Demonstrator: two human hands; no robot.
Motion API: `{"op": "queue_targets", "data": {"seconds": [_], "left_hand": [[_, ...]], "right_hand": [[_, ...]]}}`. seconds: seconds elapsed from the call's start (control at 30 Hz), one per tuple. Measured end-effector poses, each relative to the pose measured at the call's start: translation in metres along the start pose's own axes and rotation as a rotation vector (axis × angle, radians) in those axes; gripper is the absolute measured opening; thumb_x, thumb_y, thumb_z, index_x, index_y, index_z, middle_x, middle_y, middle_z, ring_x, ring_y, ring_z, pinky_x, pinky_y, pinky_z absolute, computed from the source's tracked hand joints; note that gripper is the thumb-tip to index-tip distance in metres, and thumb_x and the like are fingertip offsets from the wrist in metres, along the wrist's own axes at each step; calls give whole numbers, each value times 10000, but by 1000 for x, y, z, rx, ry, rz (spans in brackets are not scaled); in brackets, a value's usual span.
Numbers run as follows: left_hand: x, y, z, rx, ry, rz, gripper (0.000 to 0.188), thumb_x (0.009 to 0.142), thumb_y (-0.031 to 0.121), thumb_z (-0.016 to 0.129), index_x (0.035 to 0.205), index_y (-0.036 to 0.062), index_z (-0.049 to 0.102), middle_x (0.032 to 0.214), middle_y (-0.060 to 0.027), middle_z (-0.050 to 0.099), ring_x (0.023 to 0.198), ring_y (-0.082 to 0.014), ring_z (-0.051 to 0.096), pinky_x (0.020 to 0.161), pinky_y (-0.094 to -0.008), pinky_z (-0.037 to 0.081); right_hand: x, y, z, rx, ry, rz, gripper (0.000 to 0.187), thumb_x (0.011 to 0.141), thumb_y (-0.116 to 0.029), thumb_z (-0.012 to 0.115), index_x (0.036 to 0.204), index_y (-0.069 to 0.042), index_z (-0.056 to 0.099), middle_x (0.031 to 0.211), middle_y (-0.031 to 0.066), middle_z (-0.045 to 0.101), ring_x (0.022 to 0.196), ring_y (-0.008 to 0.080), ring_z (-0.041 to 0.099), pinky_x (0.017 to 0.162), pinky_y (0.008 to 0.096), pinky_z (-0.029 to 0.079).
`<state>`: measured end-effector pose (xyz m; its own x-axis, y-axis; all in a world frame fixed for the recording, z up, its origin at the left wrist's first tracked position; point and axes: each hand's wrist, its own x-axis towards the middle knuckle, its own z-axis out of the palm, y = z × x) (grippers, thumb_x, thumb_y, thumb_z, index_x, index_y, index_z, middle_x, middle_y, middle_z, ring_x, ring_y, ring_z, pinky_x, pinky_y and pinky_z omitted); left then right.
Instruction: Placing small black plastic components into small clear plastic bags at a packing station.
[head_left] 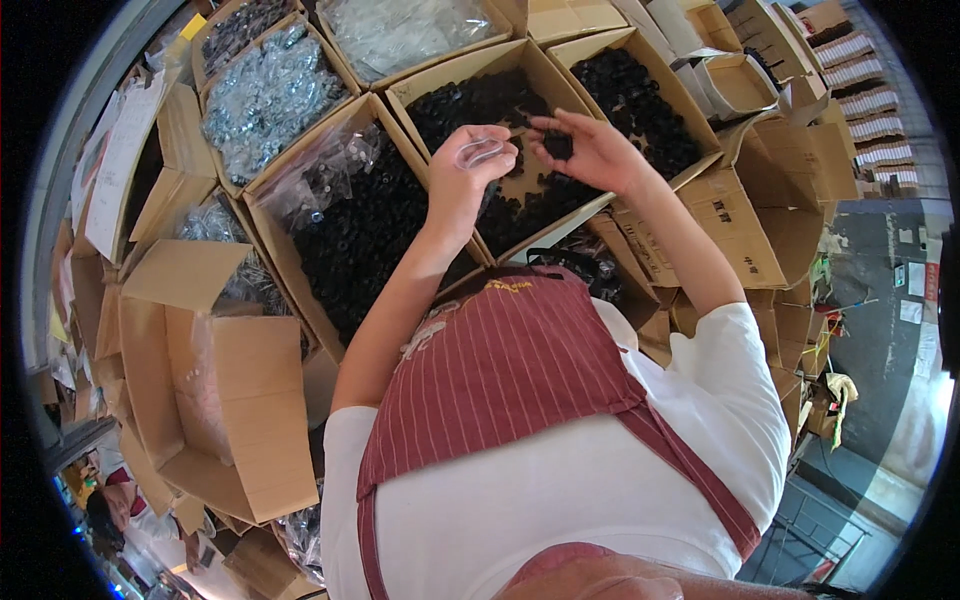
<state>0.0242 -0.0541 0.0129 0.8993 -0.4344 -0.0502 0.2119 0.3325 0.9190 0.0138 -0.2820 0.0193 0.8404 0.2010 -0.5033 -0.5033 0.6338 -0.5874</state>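
Both my hands are raised over an open cardboard box (pixel 512 235) with small black parts (pixel 465 105) in it. My left hand (pixel 465 180) is closed on a clear plastic piece (pixel 480 152) with a shiny curved edge; whether it is a small bag I cannot tell. Close to its right, my right hand (pixel 598 155) pinches a small black part (pixel 558 145) between thumb and fingers. A narrow gap separates the two hands. The black part's exact kind is too small to make out.
To the left stands a box of black parts (pixel 350 245) with clear bags (pixel 315 185) on top. Beyond are boxes of bagged silvery pieces (pixel 270 105) and clear bags (pixel 405 35). Another box of black parts (pixel 640 110) is at right. An open carton (pixel 265 420) stands at lower left.
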Motion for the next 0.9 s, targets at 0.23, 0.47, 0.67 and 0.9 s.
{"op": "queue_targets", "data": {"seconds": [0.23, 0.47, 0.67, 0.9], "left_hand": [[0, 4, -3, -49, 80, 7, 317, 815, 23, 696, 1128, -8, 654, 1038, -96, 688, 1026, -180, 642, 951, -289, 457], [1, 0, 0, -88, 60, 16, 292, 833, 0, 677, 1122, -11, 634, 1057, -84, 683, 1045, -175, 630, 958, -298, 458], [3, -3, -2, -48, 14, -35, 281, 828, -6, 681, 1105, -3, 627, 1066, -86, 670, 1054, -180, 626, 955, -309, 470], [0, -11, -2, -60, -149, -92, 340, 795, -79, 653, 1123, 1, 620, 1056, -69, 657, 1038, -172, 640, 935, -301, 493]], "right_hand": [[-33, -6, 36, 41, -216, -110, 506, 1029, -155, 449, 1430, 134, 340, 1432, 294, 419, 1320, 362, 467, 1106, 416, 430], [-44, -11, 52, -141, -330, -128, 533, 952, -26, 461, 1445, 135, 333, 1384, 288, 490, 1265, 324, 547, 1107, 383, 443], [-39, -12, 53, -156, -228, -103, 443, 985, -42, 464, 1403, 98, 421, 1246, 180, 604, 984, 198, 658, 805, 260, 555], [-43, -5, 69, -576, -183, -264, 250, 968, -52, 554, 1193, 3, 648, 899, 60, 666, 471, 28, 405, 397, 204, 208]]}}
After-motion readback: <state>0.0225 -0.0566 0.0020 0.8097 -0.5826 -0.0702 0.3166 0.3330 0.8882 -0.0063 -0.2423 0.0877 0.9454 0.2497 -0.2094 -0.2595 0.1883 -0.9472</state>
